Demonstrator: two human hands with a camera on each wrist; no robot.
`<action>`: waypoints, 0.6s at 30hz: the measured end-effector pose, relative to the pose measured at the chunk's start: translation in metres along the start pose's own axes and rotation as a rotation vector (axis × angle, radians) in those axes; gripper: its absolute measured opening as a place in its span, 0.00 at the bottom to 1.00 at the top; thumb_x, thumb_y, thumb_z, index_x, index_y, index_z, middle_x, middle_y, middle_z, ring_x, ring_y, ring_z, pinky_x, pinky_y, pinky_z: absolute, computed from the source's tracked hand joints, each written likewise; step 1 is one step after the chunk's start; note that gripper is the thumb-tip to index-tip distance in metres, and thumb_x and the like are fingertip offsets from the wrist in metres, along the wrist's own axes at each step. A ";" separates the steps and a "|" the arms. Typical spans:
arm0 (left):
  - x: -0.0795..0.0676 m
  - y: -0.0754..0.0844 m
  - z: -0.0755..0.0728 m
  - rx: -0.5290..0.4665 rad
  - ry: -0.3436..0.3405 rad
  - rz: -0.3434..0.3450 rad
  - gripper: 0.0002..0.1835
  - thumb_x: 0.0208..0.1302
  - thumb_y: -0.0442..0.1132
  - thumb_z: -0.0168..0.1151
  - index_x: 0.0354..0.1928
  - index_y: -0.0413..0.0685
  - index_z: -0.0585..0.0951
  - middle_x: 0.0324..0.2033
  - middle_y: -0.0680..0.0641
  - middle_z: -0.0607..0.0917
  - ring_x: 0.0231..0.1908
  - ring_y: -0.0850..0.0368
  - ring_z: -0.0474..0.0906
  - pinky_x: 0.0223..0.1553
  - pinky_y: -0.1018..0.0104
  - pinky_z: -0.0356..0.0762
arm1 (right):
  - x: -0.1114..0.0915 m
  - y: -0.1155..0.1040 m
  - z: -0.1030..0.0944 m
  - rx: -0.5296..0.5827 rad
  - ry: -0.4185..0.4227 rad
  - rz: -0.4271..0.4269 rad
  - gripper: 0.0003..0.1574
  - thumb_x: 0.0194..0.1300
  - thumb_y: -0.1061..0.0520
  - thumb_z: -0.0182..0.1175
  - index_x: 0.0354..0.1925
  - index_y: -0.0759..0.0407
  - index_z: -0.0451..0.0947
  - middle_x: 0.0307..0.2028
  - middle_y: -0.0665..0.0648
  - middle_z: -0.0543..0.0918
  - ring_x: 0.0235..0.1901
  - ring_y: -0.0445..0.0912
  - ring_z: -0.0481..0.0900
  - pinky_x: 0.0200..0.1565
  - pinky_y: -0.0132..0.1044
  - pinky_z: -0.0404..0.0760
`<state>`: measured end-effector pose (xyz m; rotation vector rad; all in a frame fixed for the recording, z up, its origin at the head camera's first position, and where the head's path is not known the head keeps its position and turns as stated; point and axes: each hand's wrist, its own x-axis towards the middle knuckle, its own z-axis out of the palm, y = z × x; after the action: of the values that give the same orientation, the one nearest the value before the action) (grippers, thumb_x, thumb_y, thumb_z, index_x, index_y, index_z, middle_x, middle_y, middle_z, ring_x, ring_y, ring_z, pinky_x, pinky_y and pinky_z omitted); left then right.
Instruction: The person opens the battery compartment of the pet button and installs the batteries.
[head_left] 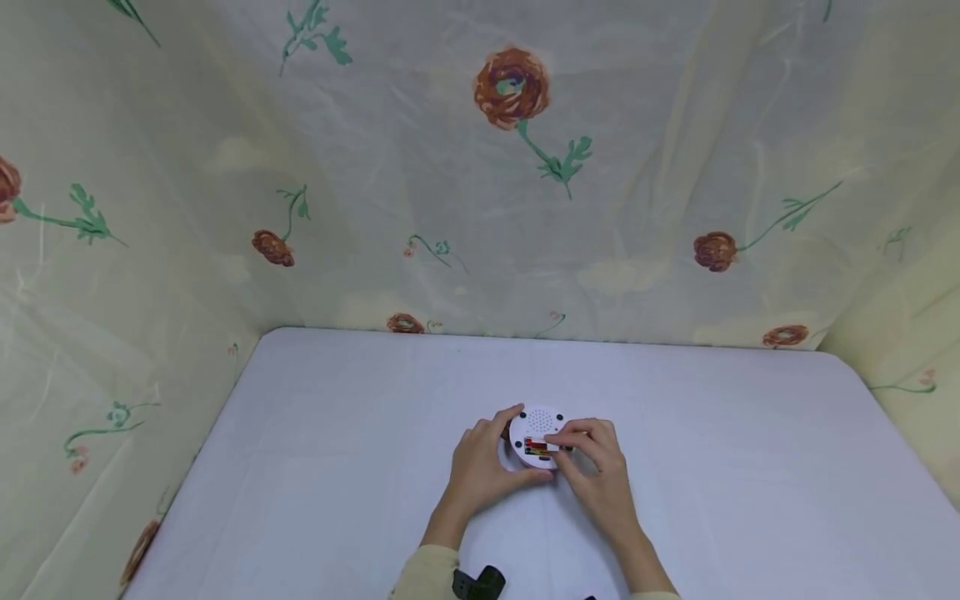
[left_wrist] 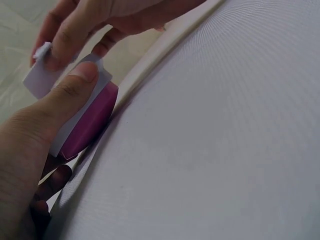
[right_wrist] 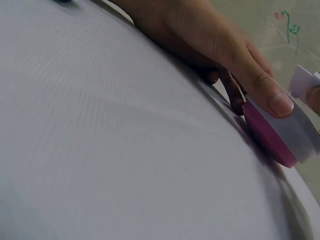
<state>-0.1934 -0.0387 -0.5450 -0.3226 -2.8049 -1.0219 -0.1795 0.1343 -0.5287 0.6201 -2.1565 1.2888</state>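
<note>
A round white device (head_left: 538, 421) lies with its underside up, showing speaker holes, dark feet and an uncovered battery compartment with red, gold and black batteries (head_left: 536, 447) in it. My left hand (head_left: 480, 465) holds the device from the left, fingers around the far side and thumb on the near rim. Its magenta lower part (left_wrist: 92, 122) shows beneath the white body in both wrist views. With thumb and fingers, my right hand (head_left: 600, 473) pinches a small white battery cover (left_wrist: 39, 80) over the compartment; this cover (right_wrist: 301, 82) also appears at the right wrist view's edge.
A white cloth covers the table (head_left: 360, 417). Behind it and along both sides hangs a pale curtain (head_left: 420, 167) with a flower pattern. A black wrist strap (head_left: 478, 582) shows at the left sleeve (head_left: 427, 573).
</note>
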 end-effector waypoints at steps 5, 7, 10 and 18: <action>0.001 -0.001 0.001 0.006 0.020 0.012 0.52 0.26 0.81 0.52 0.61 0.75 0.59 0.43 0.57 0.78 0.37 0.64 0.69 0.35 0.69 0.64 | 0.000 0.002 0.000 -0.007 -0.029 -0.034 0.20 0.44 0.70 0.64 0.36 0.51 0.82 0.37 0.53 0.77 0.44 0.44 0.67 0.50 0.25 0.61; 0.001 -0.001 0.001 0.005 0.020 0.015 0.52 0.26 0.81 0.52 0.61 0.74 0.59 0.43 0.57 0.77 0.37 0.64 0.70 0.35 0.69 0.64 | 0.000 0.003 0.000 -0.015 -0.045 -0.046 0.20 0.45 0.70 0.63 0.36 0.50 0.81 0.38 0.52 0.77 0.44 0.44 0.67 0.50 0.26 0.62; 0.002 0.000 0.001 0.001 0.008 0.012 0.52 0.26 0.81 0.52 0.62 0.74 0.59 0.44 0.57 0.77 0.38 0.64 0.70 0.37 0.68 0.65 | -0.001 0.006 0.000 -0.018 -0.076 -0.046 0.21 0.45 0.69 0.62 0.37 0.49 0.81 0.38 0.51 0.77 0.44 0.44 0.67 0.51 0.27 0.61; -0.001 0.000 0.001 -0.003 0.018 0.015 0.52 0.25 0.81 0.52 0.61 0.74 0.59 0.43 0.57 0.78 0.38 0.63 0.70 0.36 0.68 0.64 | -0.005 0.009 -0.004 -0.051 -0.139 -0.050 0.19 0.46 0.66 0.61 0.38 0.48 0.79 0.40 0.48 0.77 0.46 0.43 0.67 0.53 0.27 0.58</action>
<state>-0.1930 -0.0381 -0.5461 -0.3330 -2.7804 -1.0209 -0.1805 0.1424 -0.5367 0.7571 -2.2628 1.1923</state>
